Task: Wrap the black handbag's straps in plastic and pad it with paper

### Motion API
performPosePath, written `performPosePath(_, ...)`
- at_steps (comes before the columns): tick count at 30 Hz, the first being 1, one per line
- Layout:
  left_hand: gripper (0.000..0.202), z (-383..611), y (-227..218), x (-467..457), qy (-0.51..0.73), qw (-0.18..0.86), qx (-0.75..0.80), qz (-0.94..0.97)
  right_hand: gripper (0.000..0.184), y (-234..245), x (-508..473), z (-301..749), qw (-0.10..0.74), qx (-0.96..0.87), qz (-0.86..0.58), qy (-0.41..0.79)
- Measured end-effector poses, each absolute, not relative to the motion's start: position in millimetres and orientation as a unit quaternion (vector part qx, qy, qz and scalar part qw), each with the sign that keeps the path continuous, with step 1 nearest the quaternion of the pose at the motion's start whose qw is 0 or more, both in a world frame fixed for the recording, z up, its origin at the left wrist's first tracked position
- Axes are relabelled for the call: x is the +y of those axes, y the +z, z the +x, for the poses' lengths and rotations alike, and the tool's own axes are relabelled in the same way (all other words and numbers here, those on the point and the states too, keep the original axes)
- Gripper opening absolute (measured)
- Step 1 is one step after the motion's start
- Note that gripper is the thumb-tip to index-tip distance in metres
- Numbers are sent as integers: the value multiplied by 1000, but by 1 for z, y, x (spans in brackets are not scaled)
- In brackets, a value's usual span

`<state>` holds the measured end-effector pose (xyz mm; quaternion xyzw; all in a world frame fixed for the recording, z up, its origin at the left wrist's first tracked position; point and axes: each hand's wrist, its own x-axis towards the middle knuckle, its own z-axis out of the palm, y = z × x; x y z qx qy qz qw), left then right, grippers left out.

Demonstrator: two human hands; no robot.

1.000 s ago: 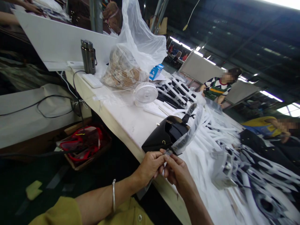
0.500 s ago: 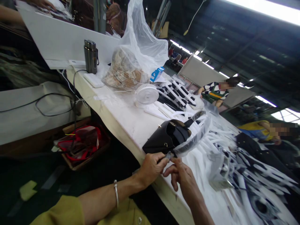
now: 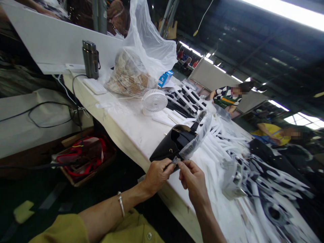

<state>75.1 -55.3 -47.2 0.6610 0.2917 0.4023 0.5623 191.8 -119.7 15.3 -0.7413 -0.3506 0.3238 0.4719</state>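
A black handbag with small gold-coloured fittings lies at the near edge of the white table. Clear plastic film wraps its handle, which arches up to the right. My left hand is closed around the near end of the handle strap, just in front of the bag. Close beside it, the thumb and fingers of my right hand pinch the end of the plastic film at that same strap end. The fingertips cover exactly what lies between them.
Behind the bag stand a small white fan, a steel flask and a plastic bag of brown pieces. Wrapped straps pile up to the right. Two people work across the table. A box with red material sits below left.
My right hand has moved up to the strap end, its fingers drawing together from a looser spread into a pinch. The view has shifted slightly; the left hand keeps its hold.
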Motion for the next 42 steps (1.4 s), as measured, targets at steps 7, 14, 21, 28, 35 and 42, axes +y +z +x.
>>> performPosePath(7, 40, 76, -47, -51, 321, 789, 242, 464, 37, 1, -119, 186, 494, -355, -740, 285)
performPosePath(14, 36, 72, -50, -38, 230, 912, 137, 311, 40, -7, -108, 197, 518, -338, -701, 356)
performPosePath(21, 38, 69, -53, -31, 216, 907, 139, 333, 45, -4, -108, 205, 488, -330, -730, 345)
performPosePath(28, 48, 74, -59, -41, 278, 792, 205, 503, 41, 11, -114, 188, 471, -342, -747, 321)
performPosePath(35, 51, 72, -60, -41, 278, 744, 215, 568, 33, 20, -102, 175, 433, -361, -781, 269)
performPosePath(42, 44, 74, -70, -42, 272, 720, 216, 601, 34, 4, -83, 175, 574, -272, -692, 344)
